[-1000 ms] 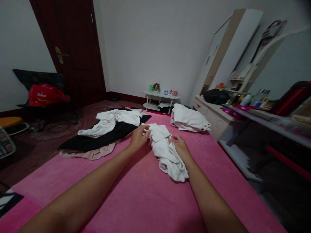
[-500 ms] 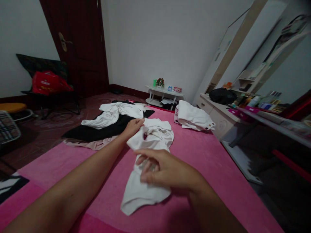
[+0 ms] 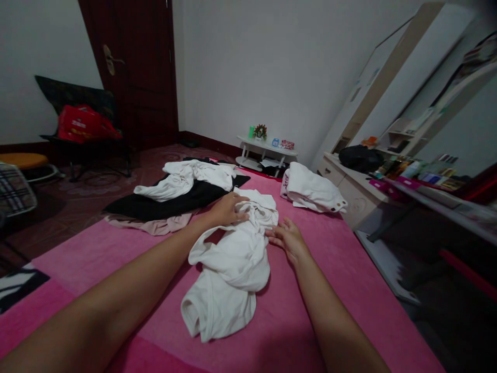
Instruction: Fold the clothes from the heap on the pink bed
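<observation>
A crumpled white shirt (image 3: 236,259) lies lengthwise on the pink bedspread (image 3: 155,290), what looks like a sleeve opening toward me. My left hand (image 3: 230,208) rests on the upper left part of the shirt, fingers apart over the cloth. At the shirt's right edge is my right hand (image 3: 288,239), its fingers spread and the tips touching or very near the fabric. Neither hand appears to grip the cloth.
Left of the shirt is a loose pile with a white garment (image 3: 182,178), a black garment (image 3: 155,203) and a pinkish one (image 3: 155,226). Folded white clothes (image 3: 312,187) lie at the far right. Beyond stand a small white table (image 3: 267,146) and a cluttered dresser (image 3: 359,189).
My right hand has moved from over the shirt's middle to its right edge. My left hand has shifted right onto the cloth. The shirt's near part now lies lower and spread out.
</observation>
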Action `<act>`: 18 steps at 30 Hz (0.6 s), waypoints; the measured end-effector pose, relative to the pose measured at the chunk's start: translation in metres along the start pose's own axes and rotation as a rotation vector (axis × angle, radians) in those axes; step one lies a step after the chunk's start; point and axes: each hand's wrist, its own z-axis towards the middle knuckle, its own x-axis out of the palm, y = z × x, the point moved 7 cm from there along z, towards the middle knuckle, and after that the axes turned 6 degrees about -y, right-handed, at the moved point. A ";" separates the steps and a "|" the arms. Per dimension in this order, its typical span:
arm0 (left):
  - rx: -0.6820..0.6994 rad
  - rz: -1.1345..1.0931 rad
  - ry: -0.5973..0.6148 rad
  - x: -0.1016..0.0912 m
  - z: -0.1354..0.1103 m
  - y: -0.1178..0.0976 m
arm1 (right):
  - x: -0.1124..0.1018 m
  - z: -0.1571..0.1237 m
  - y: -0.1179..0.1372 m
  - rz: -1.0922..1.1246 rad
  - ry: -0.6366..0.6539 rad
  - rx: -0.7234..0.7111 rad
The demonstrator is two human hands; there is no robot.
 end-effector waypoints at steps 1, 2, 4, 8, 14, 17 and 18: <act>0.084 0.005 0.030 0.005 -0.001 -0.012 | 0.002 -0.001 -0.003 0.040 0.023 0.029; 0.145 -0.001 0.066 0.010 -0.003 -0.022 | 0.005 -0.004 -0.006 0.070 0.055 0.057; 0.190 -0.006 0.137 0.021 -0.006 -0.035 | 0.014 -0.009 -0.011 0.100 0.136 0.117; 0.138 0.022 0.143 0.023 -0.005 -0.039 | 0.019 -0.011 -0.013 0.094 0.206 0.151; -0.041 -0.255 -0.344 -0.037 0.007 -0.012 | -0.049 0.015 0.053 0.163 -0.239 -0.256; -0.112 -0.412 -0.574 -0.063 0.011 0.007 | -0.112 0.023 0.090 0.189 -0.522 -0.422; -0.130 -0.452 -0.640 -0.070 0.012 0.013 | -0.132 0.025 0.100 0.170 -0.593 -0.467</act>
